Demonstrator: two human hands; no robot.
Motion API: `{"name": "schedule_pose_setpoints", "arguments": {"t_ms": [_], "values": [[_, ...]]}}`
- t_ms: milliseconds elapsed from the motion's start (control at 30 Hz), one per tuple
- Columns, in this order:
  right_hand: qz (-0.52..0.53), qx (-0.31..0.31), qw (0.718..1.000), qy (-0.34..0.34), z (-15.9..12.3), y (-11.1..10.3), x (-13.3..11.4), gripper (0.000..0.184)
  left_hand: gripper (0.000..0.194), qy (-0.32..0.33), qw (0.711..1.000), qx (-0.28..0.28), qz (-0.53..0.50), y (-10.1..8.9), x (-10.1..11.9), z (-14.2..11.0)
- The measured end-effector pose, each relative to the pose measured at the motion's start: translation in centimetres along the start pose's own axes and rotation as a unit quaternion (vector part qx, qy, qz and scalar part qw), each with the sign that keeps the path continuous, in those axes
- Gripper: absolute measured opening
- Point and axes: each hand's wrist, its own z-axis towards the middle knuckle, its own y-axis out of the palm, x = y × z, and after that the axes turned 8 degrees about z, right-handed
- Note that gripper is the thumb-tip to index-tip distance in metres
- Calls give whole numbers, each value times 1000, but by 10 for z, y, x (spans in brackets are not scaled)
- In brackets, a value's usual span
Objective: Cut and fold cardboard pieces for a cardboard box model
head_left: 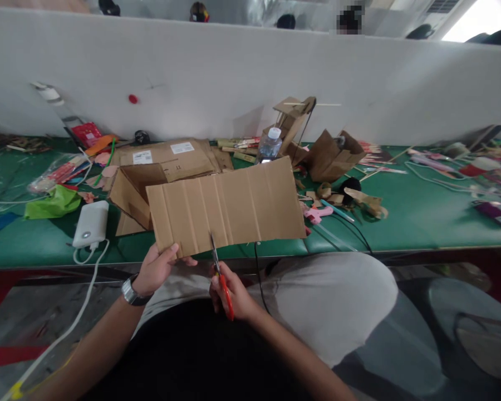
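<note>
From where I stand, the person's left hand (156,270) pinches the near left corner of a cardboard sheet (242,203), thumb on top. The right hand (234,289) is wrapped around orange-handled scissors (224,289), whose blades point away from the body and overlap the sheet's near edge; how wide they are spread I can't tell. The sheet, creased with several parallel lines, is held tilted over the front of the green surface (421,206). Just behind its left part sits an open cardboard box (129,195), with a white power bank (91,225) near it, cable plugged in. Beyond the sheet are a flattened carton (196,159) bearing white labels and a clear bottle (269,147) with a white cap. Further back rises a pale partition (192,83).
</note>
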Motion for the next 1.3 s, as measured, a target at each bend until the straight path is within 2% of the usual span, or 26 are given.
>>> {"name": "schedule_pose_setpoints", "arguments": {"t_ms": [433,600,1100,1300], "values": [[3,18,1000,19,0,1,1,51,37,-6,1000,-2,-2,-2,-1,0],[27,24,999,24,-2,-2,2,49,44,-38,999,-3,16,0,0,-4],[42,39,998,0,-2,-4,-4,48,47,-39,997,-19,59,10,7,-6],[25,42,999,2,0,-3,-2,52,46,-46,997,2,64,10,11,-6]]}}
